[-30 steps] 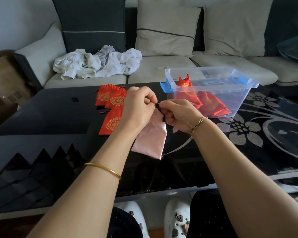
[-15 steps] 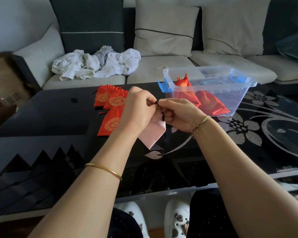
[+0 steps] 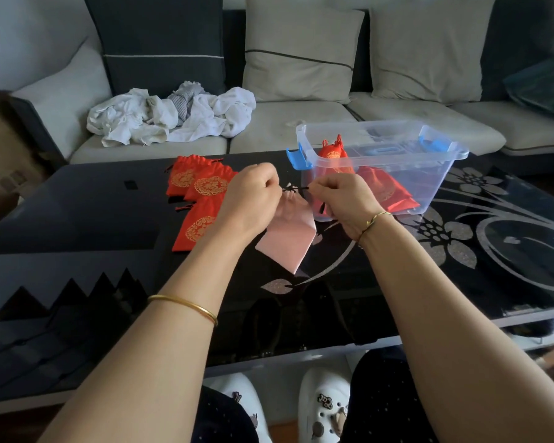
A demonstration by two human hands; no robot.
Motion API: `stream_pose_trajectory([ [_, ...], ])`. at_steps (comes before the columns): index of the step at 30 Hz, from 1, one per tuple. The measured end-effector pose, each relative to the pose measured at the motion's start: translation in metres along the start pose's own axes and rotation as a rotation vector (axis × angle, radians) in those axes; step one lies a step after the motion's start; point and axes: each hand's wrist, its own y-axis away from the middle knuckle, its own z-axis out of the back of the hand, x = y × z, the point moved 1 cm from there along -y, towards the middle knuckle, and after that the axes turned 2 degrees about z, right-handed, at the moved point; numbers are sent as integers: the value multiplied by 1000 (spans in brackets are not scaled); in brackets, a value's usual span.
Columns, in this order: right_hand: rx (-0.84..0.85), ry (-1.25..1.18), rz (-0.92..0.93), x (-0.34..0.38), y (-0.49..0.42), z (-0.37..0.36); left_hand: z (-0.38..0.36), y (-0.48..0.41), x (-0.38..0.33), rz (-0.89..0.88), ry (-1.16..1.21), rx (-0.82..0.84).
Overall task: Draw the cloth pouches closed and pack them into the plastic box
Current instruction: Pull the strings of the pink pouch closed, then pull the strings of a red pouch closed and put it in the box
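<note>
Drew pink pouch [image 3: 288, 241] closed.
Pinched cord [image 3: 296, 188] with left hand [image 3: 250, 199] and right hand [image 3: 344, 203]; probably needed placing in plastic box [image 3: 432, 180] next.

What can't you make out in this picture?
Head view throughout.
- Mouth of the pink pouch: partly behind the left hand, so whether it is fully drawn is unclear.
- Ends of the drawstring: buried in the left hand and right hand.
- Count of red pouches in the plastic box: they overlap behind its cloudy wall.
</note>
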Motion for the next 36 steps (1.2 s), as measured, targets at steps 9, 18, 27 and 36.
stream_pose_trajectory([
  [9,183,49,80,-18,9,15,-7,-7,-10,315,572,127],
  [18,-168,136,121,-5,16,61,-28,-27,-49,343,764,93],
  [27,-262,89,-31,22,-102,121,-51,-98,-69,339,501,-73],
  [36,-78,115,-472,-22,-183,139,-57,-125,-37,347,385,-159],
])
